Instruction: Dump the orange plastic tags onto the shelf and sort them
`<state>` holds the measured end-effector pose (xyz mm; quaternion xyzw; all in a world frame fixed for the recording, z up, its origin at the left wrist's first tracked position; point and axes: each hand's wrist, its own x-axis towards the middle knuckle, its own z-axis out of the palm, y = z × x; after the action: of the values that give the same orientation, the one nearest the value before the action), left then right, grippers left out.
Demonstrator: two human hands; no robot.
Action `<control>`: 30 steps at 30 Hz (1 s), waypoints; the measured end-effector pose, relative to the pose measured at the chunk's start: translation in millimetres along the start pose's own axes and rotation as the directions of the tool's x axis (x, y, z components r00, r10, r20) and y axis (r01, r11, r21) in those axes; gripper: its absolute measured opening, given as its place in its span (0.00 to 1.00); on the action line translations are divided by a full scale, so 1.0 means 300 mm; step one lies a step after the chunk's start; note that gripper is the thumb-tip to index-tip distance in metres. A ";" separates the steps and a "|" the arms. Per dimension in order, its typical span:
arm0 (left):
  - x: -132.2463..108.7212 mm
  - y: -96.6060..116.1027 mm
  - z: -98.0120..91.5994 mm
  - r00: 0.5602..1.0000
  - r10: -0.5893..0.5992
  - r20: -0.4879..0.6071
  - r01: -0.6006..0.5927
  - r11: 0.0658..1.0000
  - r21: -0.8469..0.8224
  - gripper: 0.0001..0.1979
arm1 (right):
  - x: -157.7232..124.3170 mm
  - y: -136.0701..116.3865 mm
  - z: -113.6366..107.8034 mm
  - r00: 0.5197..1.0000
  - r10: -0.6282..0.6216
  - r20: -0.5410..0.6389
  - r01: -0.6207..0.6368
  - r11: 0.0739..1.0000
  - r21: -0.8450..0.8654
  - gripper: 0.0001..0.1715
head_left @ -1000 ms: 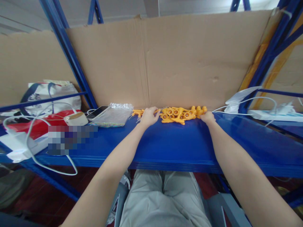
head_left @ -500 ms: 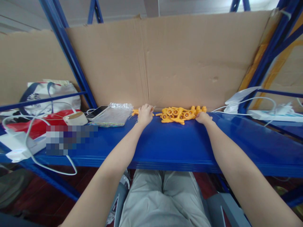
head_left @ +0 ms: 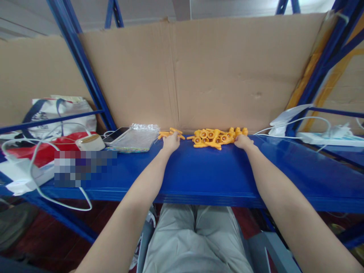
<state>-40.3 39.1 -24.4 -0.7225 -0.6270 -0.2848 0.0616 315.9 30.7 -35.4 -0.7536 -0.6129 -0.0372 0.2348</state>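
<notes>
Pieces of glossy orange plastic, bunched in a large heap (head_left: 211,135), lie on the blue metal shelf (head_left: 210,174) against the far brown cardboard panel (head_left: 213,72). A second ago the left hand (head_left: 171,143) was beside this heap's left end; now it is farther left, at a smaller orange plastic cluster (head_left: 164,134), part of which it hides. Its fingers are loosely curled at the pieces; whether they grip one I cannot tell. The right hand (head_left: 243,141), slightly farther left than then, rests half-curled against the large heap's right end, its grip unclear. Just left of the cluster lies a clear plastic pouch (head_left: 135,139), then a dark-screened phone (head_left: 118,134); white cables (head_left: 280,136) run along the far right.
</notes>
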 end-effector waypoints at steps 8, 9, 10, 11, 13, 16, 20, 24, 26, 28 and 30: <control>0.008 -0.023 0.027 0.965 -0.065 0.254 0.064 0.998 0.015 0.24 | 0.002 -0.002 -0.005 1.000 0.011 0.019 -0.012 1.000 0.020 0.37; 0.010 -0.025 0.030 0.963 -0.066 0.263 0.063 0.998 0.019 0.25 | 0.002 0.000 -0.004 1.000 0.008 0.020 -0.008 1.000 0.019 0.37; 0.013 -0.028 0.033 0.961 -0.068 0.266 0.064 0.998 0.024 0.25 | 0.003 0.000 -0.004 1.000 0.014 0.025 -0.014 1.000 0.017 0.37; 0.015 -0.031 0.037 0.961 -0.069 0.267 0.064 0.998 0.029 0.26 | 0.003 0.001 -0.004 0.999 0.026 0.033 -0.027 1.000 0.014 0.37; 0.020 -0.039 0.046 0.965 -0.063 0.253 0.057 0.998 0.032 0.26 | 0.003 0.001 -0.003 0.998 0.044 0.041 -0.045 0.999 0.011 0.37; 0.029 -0.052 0.060 0.977 -0.042 0.209 0.040 0.999 0.016 0.28 | 0.003 0.003 -0.001 1.000 0.015 0.016 -0.015 1.000 0.022 0.36; 0.036 -0.059 0.064 0.979 -0.067 0.193 0.067 0.998 0.006 0.30 | 0.004 0.006 0.000 1.000 -0.015 -0.001 0.015 0.999 0.028 0.35; 0.029 -0.054 0.051 0.979 -0.113 0.172 0.113 0.994 0.009 0.30 | 0.005 0.003 -0.002 0.999 0.038 0.038 -0.039 0.999 0.010 0.35; 0.024 -0.055 0.045 0.979 -0.139 0.152 0.138 0.990 0.014 0.29 | 0.005 0.003 -0.002 0.999 0.037 0.035 -0.037 0.999 0.012 0.35; 0.022 -0.060 0.044 0.976 -0.158 0.149 0.158 0.987 0.013 0.28 | 0.005 0.004 -0.001 1.000 0.011 0.018 -0.011 1.000 0.020 0.34; 0.026 -0.070 0.049 0.975 -0.158 0.156 0.160 0.987 0.002 0.27 | 0.005 0.005 -0.001 1.000 0.002 0.010 -0.002 1.000 0.018 0.34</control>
<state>-54.7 56.6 -38.4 -0.6903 -0.6841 -0.2350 -0.0143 317.7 31.8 -35.1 -0.7522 -0.6135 -0.0276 0.2387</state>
